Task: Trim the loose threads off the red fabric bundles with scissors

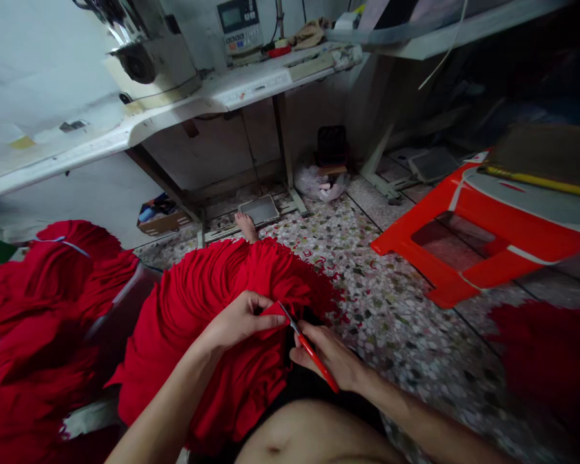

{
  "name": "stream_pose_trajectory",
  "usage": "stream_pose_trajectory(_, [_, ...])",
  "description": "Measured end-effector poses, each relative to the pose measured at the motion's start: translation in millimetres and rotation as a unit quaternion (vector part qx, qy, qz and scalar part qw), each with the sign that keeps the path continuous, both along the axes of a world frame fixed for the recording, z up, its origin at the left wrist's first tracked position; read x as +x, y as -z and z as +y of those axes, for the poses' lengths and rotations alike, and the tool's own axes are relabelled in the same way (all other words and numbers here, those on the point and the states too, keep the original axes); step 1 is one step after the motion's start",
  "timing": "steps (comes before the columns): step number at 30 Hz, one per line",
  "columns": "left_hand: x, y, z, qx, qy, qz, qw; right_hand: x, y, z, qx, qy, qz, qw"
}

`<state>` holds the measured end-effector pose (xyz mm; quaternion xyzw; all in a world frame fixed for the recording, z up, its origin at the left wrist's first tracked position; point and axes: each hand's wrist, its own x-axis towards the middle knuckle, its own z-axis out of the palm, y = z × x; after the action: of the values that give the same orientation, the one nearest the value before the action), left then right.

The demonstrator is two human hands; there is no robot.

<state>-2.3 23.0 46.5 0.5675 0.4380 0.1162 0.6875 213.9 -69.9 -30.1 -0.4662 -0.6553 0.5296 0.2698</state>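
Red cloth [198,303] is lying in a big heap of layered folds between the bare belly [314,432] and the bare foot [245,225], and the left hand [241,319] is pinching a small flap [276,310] of it between thumb and fingers, toward the heap's right side. The right hand [333,357] is grasping red-handled scissors [318,363], whose slim metal blades [288,314] are meeting that flap; whether a finger is going through a handle loop, I cannot tell. Each layer is looking soft, limp and light, so it is probably sagging wherever nothing is supporting it, while the whole heap is likely weighing a good deal and shifting if tugged. Nothing here is seeming brittle, though blade tips could be nicking the weave; holding the flap taut near its edge, fingertips clear of the points, is looking like the surest grip.
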Motion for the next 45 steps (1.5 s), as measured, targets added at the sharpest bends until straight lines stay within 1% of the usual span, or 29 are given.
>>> stream_pose_trajectory(2, [0, -0.1, 1, 0.000, 0.027, 0.001, 1.000, -4, 3.0, 2, -0.004, 0.021, 0.004, 1.000])
stream_pose_trajectory(5, [-1, -2.5, 2, 0.012, 0.045, 0.007, 0.999, -10, 10.7, -1, -0.036, 0.078, 0.025, 0.996])
stream_pose_trajectory(8, [-5, -10.9, 0, 0.033, 0.087, 0.002, 0.996, -15, 18.8, -11, -0.067, 0.141, 0.077, 0.985])
stream_pose_trajectory(9, [-8, -14.6, -1, 0.044, 0.115, -0.003, 0.992, -15, 21.2, -15, -0.076, 0.160, 0.095, 0.980])
stream_pose_trajectory(11, [-18, -21.6, -5, 0.050, 0.194, -0.018, 0.980, -15, 25.9, -20, -0.098, 0.188, 0.121, 0.970])
stream_pose_trajectory(13, [-33, -26.5, -11, 0.021, 0.271, -0.026, 0.962, -12, 32.0, -23, -0.122, 0.198, 0.134, 0.963])
stream_pose_trajectory(14, [-42, -28.0, -13, -0.006, 0.291, -0.021, 0.957, -10, 35.6, -22, -0.131, 0.198, 0.136, 0.962])
stream_pose_trajectory(15, [-50, -29.2, -14, -0.033, 0.290, -0.008, 0.957, -7, 39.6, -21, -0.137, 0.195, 0.135, 0.962])
stream_pose_trajectory(16, [-58, -30.3, -15, -0.052, 0.265, 0.009, 0.963, -4, 43.5, -18, -0.141, 0.191, 0.132, 0.962])
stream_pose_trajectory(17, [-64, -31.4, -14, -0.057, 0.220, 0.028, 0.974, -2, 47.2, -15, -0.143, 0.188, 0.127, 0.963])
stream_pose_trajectory(18, [-68, -32.4, -12, -0.040, 0.159, 0.046, 0.985, 0, 50.4, -12, -0.142, 0.185, 0.122, 0.965])
stream_pose_trajectory(19, [-71, -33.1, -9, -0.001, 0.094, 0.064, 0.994, 2, 52.7, -8, -0.142, 0.185, 0.117, 0.965])
stream_pose_trajectory(20, [-70, -33.2, -4, 0.055, 0.033, 0.079, 0.995, 3, 54.1, -5, -0.140, 0.186, 0.115, 0.966])
stream_pose_trajectory(21, [-68, -32.5, 1, 0.119, -0.017, 0.094, 0.988, 3, 54.5, -1, -0.137, 0.186, 0.114, 0.966])
stream_pose_trajectory(22, [-63, -30.7, 6, 0.178, -0.052, 0.110, 0.976, 2, 54.0, 1, -0.133, 0.184, 0.113, 0.967])
stream_pose_trajectory(23, [-57, -27.7, 12, 0.227, -0.071, 0.130, 0.963, 1, 52.8, 3, -0.130, 0.181, 0.111, 0.969])
stream_pose_trajectory(25, [-43, -18.9, 21, 0.288, -0.080, 0.177, 0.938, -2, 49.3, 5, -0.124, 0.169, 0.107, 0.972])
stream_pose_trajectory(27, [-31, -8.8, 29, 0.319, -0.072, 0.229, 0.917, -4, 46.1, 5, -0.122, 0.162, 0.104, 0.974])
stream_pose_trajectory(29, [-23, -0.9, 34, 0.330, -0.054, 0.256, 0.907, -6, 44.9, 3, -0.127, 0.160, 0.098, 0.974])
stream_pose_trajectory(31, [-20, 2.7, 37, 0.329, -0.049, 0.243, 0.911, -5, 46.2, -1, -0.140, 0.160, 0.089, 0.973])
stream_pose_trajectory(33, [-21, 1.3, 39, 0.312, -0.060, 0.194, 0.928, -4, 48.9, -5, -0.155, 0.158, 0.084, 0.972])
stream_pose_trajectory(35, [-22, -4.1, 40, 0.255, -0.088, 0.110, 0.957, -1, 50.8, -9, -0.171, 0.149, 0.085, 0.970])
stream_pose_trajectory(37, [-21, -12.0, 38, 0.167, -0.116, 0.013, 0.979, 2, 48.9, -14, -0.184, 0.136, 0.095, 0.969])
stream_pose_trajectory(38, [-20, -16.3, 37, 0.126, -0.129, -0.026, 0.983, 4, 45.8, -15, -0.188, 0.127, 0.106, 0.968])
stream_pose_trajectory(40, [-15, -24.0, 33, 0.077, -0.142, -0.066, 0.985, 8, 35.1, -17, -0.180, 0.103, 0.130, 0.970])
stream_pose_trajectory(42, [-11, -29.1, 28, 0.062, -0.134, -0.071, 0.986, 11, 20.4, -17, -0.138, 0.065, 0.130, 0.980])
stream_pose_trajectory(45, [-6, -30.1, 20, 0.053, -0.113, -0.060, 0.990, 15, 0.3, -16, -0.077, 0.009, 0.088, 0.993])
